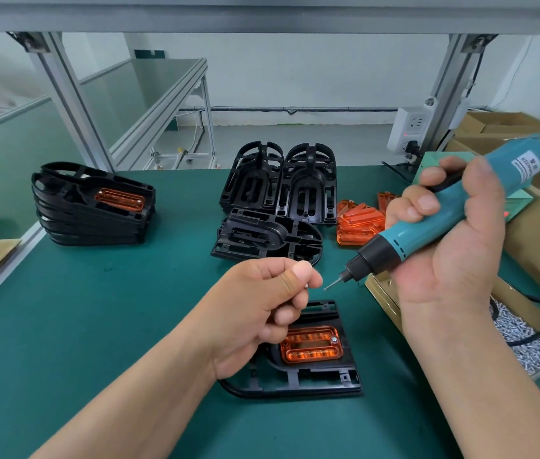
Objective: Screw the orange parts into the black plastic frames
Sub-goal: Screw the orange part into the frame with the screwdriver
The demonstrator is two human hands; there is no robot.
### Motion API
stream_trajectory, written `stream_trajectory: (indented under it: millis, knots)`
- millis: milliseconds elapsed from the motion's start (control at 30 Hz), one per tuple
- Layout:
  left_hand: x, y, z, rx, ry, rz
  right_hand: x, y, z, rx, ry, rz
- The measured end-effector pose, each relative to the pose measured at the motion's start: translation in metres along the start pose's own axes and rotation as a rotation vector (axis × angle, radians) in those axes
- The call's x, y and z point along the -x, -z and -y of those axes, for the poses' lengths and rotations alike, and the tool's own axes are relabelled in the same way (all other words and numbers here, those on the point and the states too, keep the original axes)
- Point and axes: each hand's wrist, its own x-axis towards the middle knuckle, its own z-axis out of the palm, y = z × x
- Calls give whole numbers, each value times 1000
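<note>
Loading the bit
Your left hand (262, 303) pinches a screw (306, 285) just left of the bit (331, 283); right hand (454, 240) grips the slanted screwdriver (401, 235).

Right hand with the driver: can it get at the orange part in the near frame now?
Probably yes. The right hand holds the screwdriver, its tip above the orange part, whose right end shows uncovered. The left hand, pinching a screw, hangs over its left end only.
</note>
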Motion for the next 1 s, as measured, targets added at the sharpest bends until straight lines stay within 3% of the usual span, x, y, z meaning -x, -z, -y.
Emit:
stream_trajectory:
  millis: [700, 1000]
  knots:
    - [0, -5, 0, 120, 41, 34, 1, -3, 1, 29, 10, 10]
    - [-1, -4, 2, 42, -3, 7, 2, -4, 0, 70, 24, 43]
